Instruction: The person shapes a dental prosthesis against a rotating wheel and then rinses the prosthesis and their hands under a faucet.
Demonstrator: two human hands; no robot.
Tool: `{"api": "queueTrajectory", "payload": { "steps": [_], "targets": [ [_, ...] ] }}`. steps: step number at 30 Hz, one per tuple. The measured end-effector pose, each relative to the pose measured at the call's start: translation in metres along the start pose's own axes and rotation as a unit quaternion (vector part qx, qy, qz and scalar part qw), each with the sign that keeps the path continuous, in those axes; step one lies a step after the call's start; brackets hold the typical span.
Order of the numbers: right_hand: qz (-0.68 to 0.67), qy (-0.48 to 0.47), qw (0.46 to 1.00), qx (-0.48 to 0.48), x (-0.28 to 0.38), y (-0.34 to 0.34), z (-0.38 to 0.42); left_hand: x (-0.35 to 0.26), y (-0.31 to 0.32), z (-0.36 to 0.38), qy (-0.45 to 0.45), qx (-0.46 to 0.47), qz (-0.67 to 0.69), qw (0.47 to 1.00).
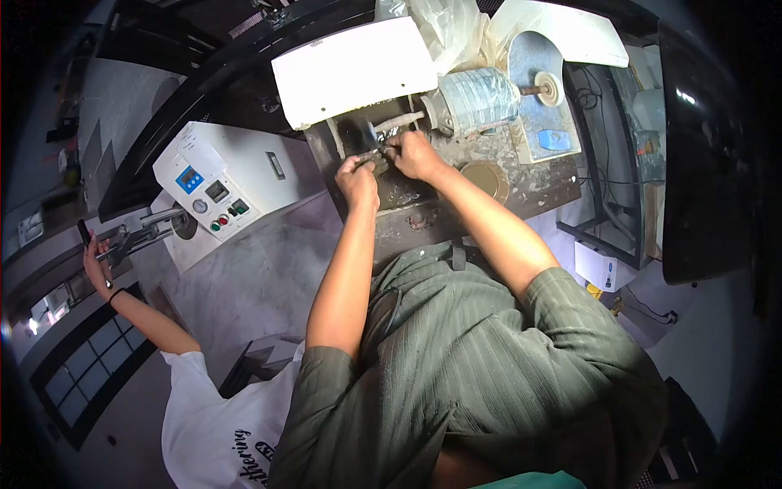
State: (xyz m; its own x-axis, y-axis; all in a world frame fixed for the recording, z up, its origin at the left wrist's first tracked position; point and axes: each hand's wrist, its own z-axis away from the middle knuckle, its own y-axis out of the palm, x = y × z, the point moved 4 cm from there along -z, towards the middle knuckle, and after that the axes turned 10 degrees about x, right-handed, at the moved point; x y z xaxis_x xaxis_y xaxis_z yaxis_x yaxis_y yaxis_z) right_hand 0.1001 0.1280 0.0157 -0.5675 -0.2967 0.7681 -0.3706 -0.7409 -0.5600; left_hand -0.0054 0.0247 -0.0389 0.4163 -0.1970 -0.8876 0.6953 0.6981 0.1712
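My left hand [358,181] and my right hand [414,155] are close together at the left side of the bench. Their fingers are closed around a small dark piece [376,156] whose kind I cannot make out. Just beyond the fingertips is a dark, blurred wheel [356,134] at the end of a spindle [399,121]. The spindle comes from a motor [475,99] wrapped in clear plastic. A white hood [354,69] covers the area above the wheel and partly hides it.
On the motor's right end sits a pale buffing wheel [550,89]. Below it, a blue block [554,140] lies in a white tray [529,151]. A round tan dish [486,179] is beside my right forearm. A white control box [236,183] stands left; another person's hand [98,261] is farther left.
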Motion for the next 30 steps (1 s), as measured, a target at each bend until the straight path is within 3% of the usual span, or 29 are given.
{"api": "queueTrajectory", "payload": {
  "steps": [5,10,25,30],
  "targets": [
    [0.009,-0.05,0.998,-0.035,0.0,0.002,-0.001,0.002,0.001,-0.001,0.0,0.0,0.028,1.0],
    [-0.014,-0.055,0.998,-0.035,-0.001,0.003,0.004,-0.007,0.006,0.007,0.083,0.033,0.037,0.995],
    [0.008,-0.022,0.999,-0.046,-0.01,0.003,-0.001,-0.001,0.005,-0.01,0.008,0.008,-0.071,0.997],
    [-0.001,-0.043,0.998,-0.042,-0.007,0.007,0.003,-0.006,0.003,-0.004,0.049,0.03,-0.016,0.998]
  ]
}}
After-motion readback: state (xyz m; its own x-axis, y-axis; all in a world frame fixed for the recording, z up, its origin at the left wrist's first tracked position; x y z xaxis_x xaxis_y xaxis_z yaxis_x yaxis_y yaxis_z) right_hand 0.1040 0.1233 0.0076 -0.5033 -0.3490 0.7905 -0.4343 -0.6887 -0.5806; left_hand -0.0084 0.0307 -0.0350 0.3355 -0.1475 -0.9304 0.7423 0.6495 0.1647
